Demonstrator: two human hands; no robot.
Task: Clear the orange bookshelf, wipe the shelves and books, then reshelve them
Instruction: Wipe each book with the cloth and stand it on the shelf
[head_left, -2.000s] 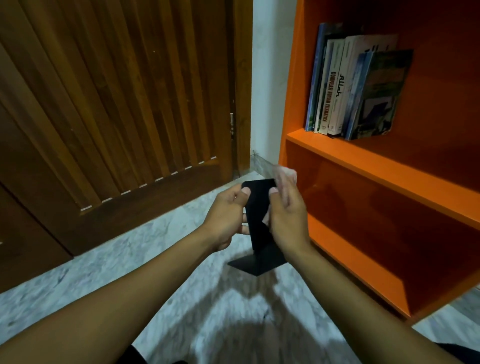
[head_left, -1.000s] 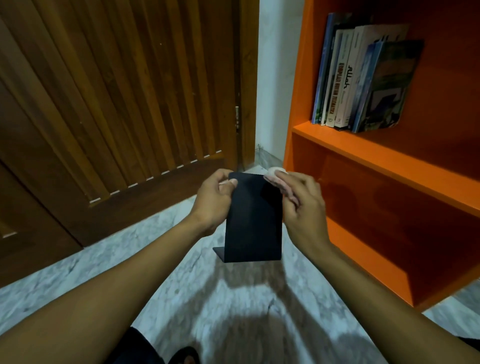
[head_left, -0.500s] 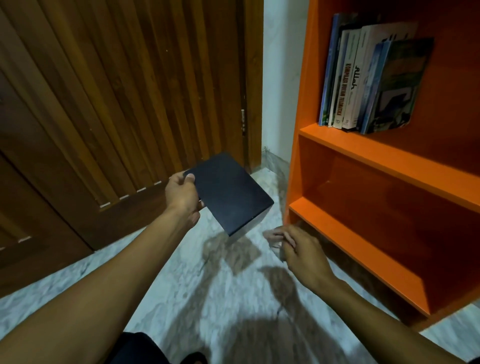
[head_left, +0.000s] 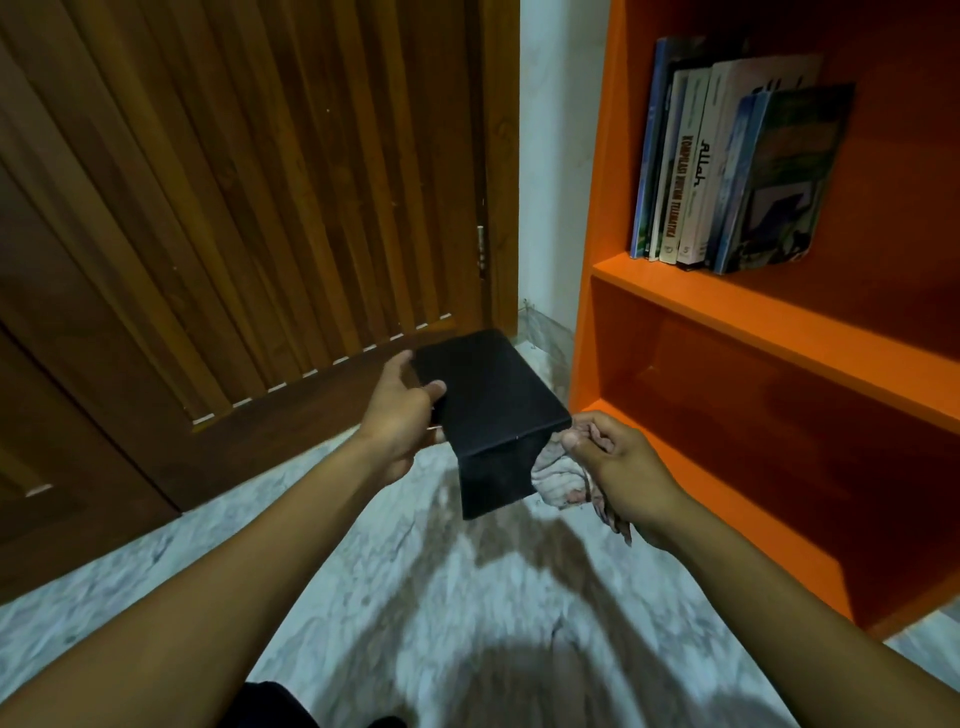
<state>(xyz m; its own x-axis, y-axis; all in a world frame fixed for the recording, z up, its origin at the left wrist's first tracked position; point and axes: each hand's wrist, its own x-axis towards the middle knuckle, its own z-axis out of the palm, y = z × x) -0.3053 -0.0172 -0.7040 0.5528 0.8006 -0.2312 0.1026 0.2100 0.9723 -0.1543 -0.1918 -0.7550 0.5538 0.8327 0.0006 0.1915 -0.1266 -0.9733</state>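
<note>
The left hand (head_left: 400, 421) has its grip on a black bookend (head_left: 488, 410), thumb laid on the flat upper plate and fingers tucked beneath its left edge. The bookend is matte sheet metal bent in an L: one smooth panel lies nearly level, the other drops straight down from the fold nearest the person. It hangs in the air above the floor (head_left: 415, 597), touching nothing but the hands.

Just right of that grip, the right hand (head_left: 618, 473) is clenched around a pale, crumpled cloth (head_left: 558, 480), soft and bunched into wrinkled folds, pressed against the right side of the hanging panel. Part of the cloth is hidden behind the panel and inside the fist, so its full shape cannot be made out; a thin dark strip trails below the wrist.

Farther right of the right-hand grip stands the orange bookshelf (head_left: 769, 332), glossy and flat-sided, cut off by the frame's top and right edges. A leaning row of books (head_left: 727, 166) sits on its upper shelf; most spine lettering is too small to read. Left of the left-hand grip is a slatted dark wooden door (head_left: 234, 182). The floor is veined, marble-like stone, blurred near the bottom.
</note>
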